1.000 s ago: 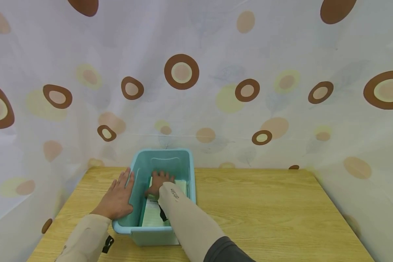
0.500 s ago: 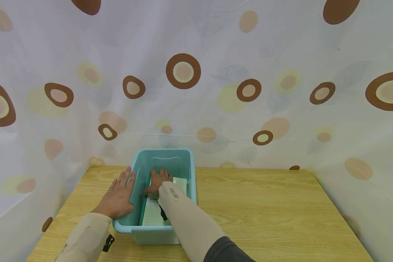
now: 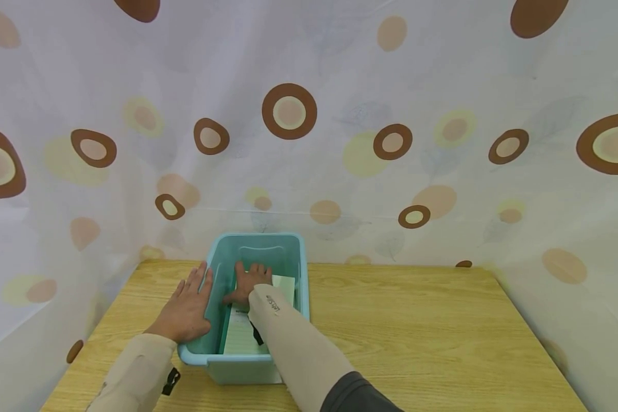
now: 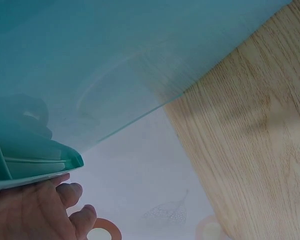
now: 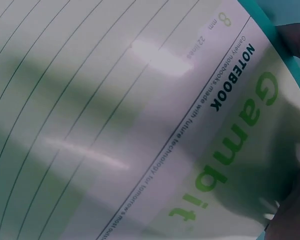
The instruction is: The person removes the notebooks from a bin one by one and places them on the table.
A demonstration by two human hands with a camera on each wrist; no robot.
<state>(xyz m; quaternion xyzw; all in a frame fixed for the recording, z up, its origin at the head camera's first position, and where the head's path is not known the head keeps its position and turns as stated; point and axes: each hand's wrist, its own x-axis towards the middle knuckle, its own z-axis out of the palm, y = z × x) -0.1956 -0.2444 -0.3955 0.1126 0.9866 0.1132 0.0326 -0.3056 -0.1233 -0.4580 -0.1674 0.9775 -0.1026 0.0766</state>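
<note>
A light-blue plastic bin stands on the table with a pale green notebook lying inside. The words NOTEBOOK and Gambit are printed on the notebook's cover in the right wrist view. My right hand reaches into the bin and rests on the notebook's far part, fingers spread, thumb over its teal left edge. Along the bin's left rim lies my left hand, its fingers straight. From the left wrist, that hand's fingers appear beside the rim. The right sleeve hides part of the notebook.
The bin sits on the left half of a wood-grain table. A white sheet with brown and beige spots hangs behind the table and at both sides. A black strap hangs from the left wrist.
My right hand has shifted slightly left and away from me over the notebook. More of the notebook's far right corner shows. My left hand stays at the rim.
</note>
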